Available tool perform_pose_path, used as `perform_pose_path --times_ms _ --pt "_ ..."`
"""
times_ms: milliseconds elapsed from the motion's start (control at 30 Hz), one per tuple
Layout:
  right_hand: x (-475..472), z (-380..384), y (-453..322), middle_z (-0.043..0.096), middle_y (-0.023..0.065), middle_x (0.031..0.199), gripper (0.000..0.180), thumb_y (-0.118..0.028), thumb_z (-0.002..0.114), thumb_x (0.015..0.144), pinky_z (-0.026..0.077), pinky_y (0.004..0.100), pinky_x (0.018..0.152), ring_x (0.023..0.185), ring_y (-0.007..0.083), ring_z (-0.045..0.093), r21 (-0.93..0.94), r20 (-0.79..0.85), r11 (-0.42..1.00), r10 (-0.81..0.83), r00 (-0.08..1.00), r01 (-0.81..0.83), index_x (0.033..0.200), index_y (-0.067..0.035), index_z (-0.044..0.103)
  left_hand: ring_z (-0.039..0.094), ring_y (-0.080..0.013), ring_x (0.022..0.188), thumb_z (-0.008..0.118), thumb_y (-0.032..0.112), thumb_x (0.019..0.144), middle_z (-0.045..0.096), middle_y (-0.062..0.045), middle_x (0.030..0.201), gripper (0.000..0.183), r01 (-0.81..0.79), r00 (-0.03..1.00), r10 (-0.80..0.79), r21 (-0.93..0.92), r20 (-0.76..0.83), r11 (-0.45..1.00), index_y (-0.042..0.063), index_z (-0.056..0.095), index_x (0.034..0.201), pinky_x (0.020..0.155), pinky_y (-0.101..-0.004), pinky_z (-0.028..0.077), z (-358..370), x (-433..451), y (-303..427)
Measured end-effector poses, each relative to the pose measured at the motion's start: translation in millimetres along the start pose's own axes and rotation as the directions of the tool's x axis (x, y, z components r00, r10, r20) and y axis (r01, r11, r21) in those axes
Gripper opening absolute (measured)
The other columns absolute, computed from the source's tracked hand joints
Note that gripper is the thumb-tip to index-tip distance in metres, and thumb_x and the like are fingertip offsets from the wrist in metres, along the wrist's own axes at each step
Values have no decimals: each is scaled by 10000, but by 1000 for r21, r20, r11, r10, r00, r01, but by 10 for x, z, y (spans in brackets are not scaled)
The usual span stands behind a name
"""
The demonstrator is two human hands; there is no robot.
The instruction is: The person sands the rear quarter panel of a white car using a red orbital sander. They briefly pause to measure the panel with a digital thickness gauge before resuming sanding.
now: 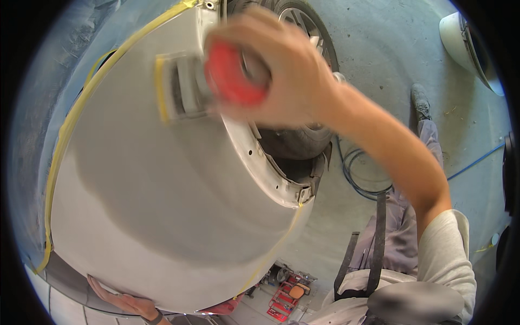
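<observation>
A light-coloured car body panel [162, 170] with a large dull grey patch spreads in front of me. My right hand [280, 73], blurred, grips a tool with a red rounded part [235, 77]. At its far end a sanding block [178, 87] with a yellow edge appears to lie against the grey patch. Fingers and blur hide how the red part joins the block. Lower left, my left hand [126, 302] rests flat at the panel's edge with fingers extended, holding nothing; a dark band circles its wrist.
Yellow masking tape [61, 150] borders the panel beside blue sheeting [28, 162]. A wheel [304, 24] stands by the wheel-arch flange [260, 166]. Coiled hose [361, 191] lies on the floor. A bucket [451, 36], a red tool cart [284, 302] and a red tail light [223, 308] are around.
</observation>
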State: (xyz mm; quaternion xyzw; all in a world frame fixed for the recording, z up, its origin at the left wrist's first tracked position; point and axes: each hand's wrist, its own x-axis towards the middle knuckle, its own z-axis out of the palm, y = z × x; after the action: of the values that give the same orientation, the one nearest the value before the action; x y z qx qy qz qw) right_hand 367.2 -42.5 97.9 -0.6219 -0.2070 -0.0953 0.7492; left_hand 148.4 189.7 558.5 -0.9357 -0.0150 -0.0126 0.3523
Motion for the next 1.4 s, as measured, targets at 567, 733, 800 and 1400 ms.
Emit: perform_pose_path --times_ms 567,733,800,1400 --pt "127 -76 -409 658 73 1037 676 -217 1001 642 585 390 766 888 265 661 33 195 956 280 940 -292 1239 -100 706 398 -468 1570 247 577 1147 421 -282 1696 829 -52 999 51 -16 -13 999 -57 390 1662 1276 -608 308 -23 54 24" --pt "501 4 -34 667 124 1056 636 -299 976 706 587 441 831 929 329 692 -40 -124 991 120 985 -126 1244 -102 698 400 -475 1566 250 577 1149 424 -294 1687 834 -49 999 49 -27 -20 998 -71 391 1655 1281 -606 298 -2 84 51" --pt "485 30 -46 705 114 1113 644 -214 983 703 583 405 878 953 311 679 -27 -140 995 89 986 -94 1257 -65 691 397 -478 1567 250 579 1150 423 -302 1683 839 -4 1000 3 -34 -27 999 -79 394 1650 1283 -605 293 17 81 52" --pt "234 47 -105 660 178 1041 641 -395 961 746 590 484 851 919 392 716 17 -112 930 367 923 -368 1242 -95 689 390 -485 1570 261 548 1157 398 -327 1686 825 -84 996 84 -39 -14 996 -108 377 1643 1279 -622 304 9 8 -53"
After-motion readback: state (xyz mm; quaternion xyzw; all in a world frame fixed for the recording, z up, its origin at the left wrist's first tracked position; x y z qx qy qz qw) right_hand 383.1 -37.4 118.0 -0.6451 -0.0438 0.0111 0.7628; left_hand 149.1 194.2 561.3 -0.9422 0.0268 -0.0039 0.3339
